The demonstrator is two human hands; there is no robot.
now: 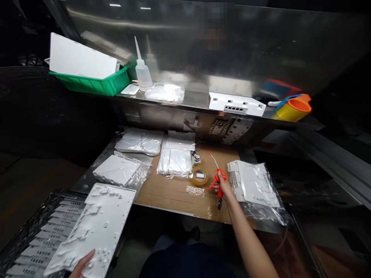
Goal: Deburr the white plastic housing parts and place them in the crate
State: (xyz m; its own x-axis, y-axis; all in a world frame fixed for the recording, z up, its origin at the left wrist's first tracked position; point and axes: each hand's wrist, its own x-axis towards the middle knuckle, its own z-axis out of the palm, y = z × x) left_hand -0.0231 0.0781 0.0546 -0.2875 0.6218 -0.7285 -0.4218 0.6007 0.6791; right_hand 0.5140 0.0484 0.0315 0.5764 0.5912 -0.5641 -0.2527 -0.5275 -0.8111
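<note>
At the lower left, my left hand [82, 265] grips a white moulded plastic panel [100, 227] by its near end, the thumb lying on the studded face. My right hand [222, 184] is wrapped round a red air blow gun [220, 191] above the cardboard sheet, its thin nozzle angled up and to the left. Just left of the gun lie a roll of yellowish tape [206, 177] and a small round metal item [197, 158].
Bagged white parts [256, 183] lie right, more bagged panels [116, 169] left. A black crate [20, 220] holds several white panels. The metal shelf [191, 101] carries a green bin [111, 85], bottle [143, 77], white housing [237, 103] and orange-yellow cup [292, 110].
</note>
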